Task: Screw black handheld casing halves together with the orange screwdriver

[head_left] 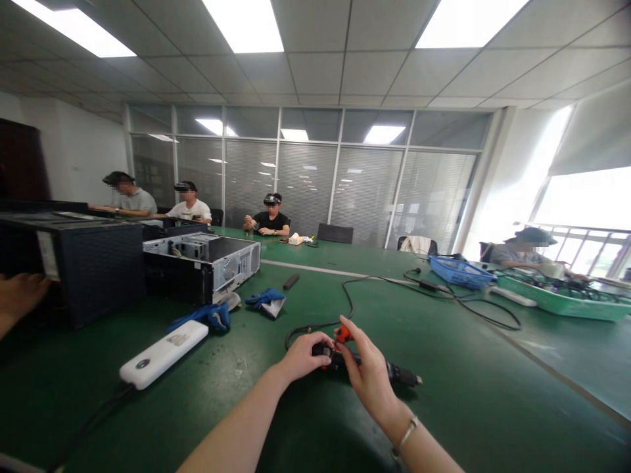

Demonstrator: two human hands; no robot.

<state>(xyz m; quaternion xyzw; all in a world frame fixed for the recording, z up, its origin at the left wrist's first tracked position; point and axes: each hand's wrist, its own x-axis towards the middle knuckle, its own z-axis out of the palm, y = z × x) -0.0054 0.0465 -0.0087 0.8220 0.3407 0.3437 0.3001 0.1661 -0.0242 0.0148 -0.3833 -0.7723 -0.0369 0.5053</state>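
A long black corded tool (401, 374) lies on the green table in front of me, a short metal tip at its right end. It resembles an electric screwdriver, but its exact kind is unclear. My left hand (306, 358) is closed around its left end, thumb on top. My right hand (367, 368) pinches a small orange-red and black piece (344, 334) just above the tool's middle; its kind does not show. Part of the tool is hidden behind my right hand. From the left end a black cable (351, 295) curves away over the table.
Left of me are a white power strip (165, 355), blue gloves (266, 300), a dark bar (291, 281), an open computer case (211, 259) and a black case (98, 263) with another person's hand at it. Blue (461, 272) and green baskets (566, 299) stand right. Several people sit around.
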